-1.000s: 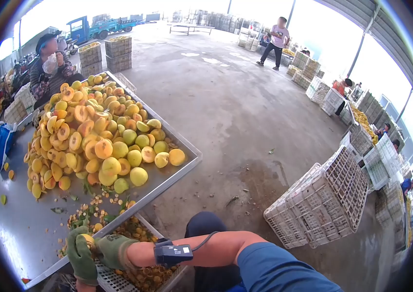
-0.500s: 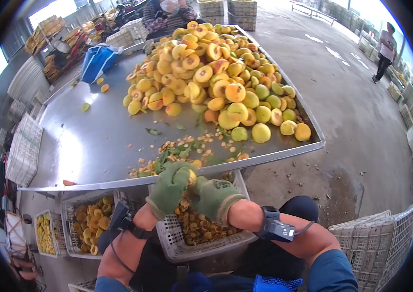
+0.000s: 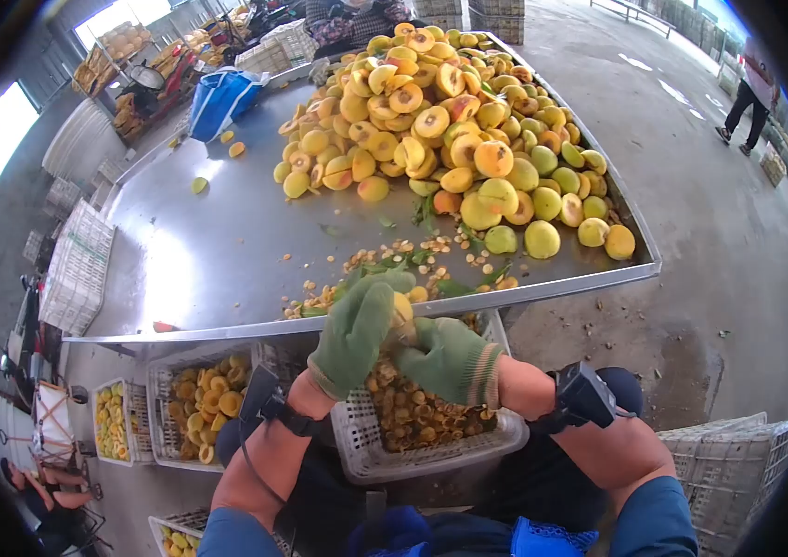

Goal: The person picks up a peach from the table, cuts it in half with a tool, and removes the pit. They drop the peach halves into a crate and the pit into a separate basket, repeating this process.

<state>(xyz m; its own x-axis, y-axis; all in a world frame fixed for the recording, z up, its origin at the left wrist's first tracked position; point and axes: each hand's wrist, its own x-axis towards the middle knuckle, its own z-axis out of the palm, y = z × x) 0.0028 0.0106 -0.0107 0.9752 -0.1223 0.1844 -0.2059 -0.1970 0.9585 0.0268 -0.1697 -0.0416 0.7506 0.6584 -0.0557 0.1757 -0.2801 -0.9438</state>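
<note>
In a green work glove, my left hand [image 3: 355,330] is closed around a yellow peach [image 3: 401,311] at the table's front edge. My right hand [image 3: 450,357], gloved alike, is closed with its fingertips against the lower side of that fruit. Whatever else it may grip is hidden. Below both hands stands a white crate [image 3: 431,469] holding small brown-orange fruit scraps. Just beyond the hands, pits and green leaves [image 3: 422,258] are scattered on the metal table [image 3: 218,297]. A large heap of whole and halved peaches [image 3: 431,121] covers its far side.
Crates of cut peaches [image 3: 213,404] stand left of my legs, and stacked crates [image 3: 728,478] at right. A blue bag [image 3: 222,102] lies on the table's far left. One person [image 3: 357,23] sits behind the heap; another person [image 3: 751,93] is on the floor at right.
The view has shifted, so the table and heap appear further right. Both hands remain together at the peach, and my left fingers are raised a little. The person at right has moved nearer.
</note>
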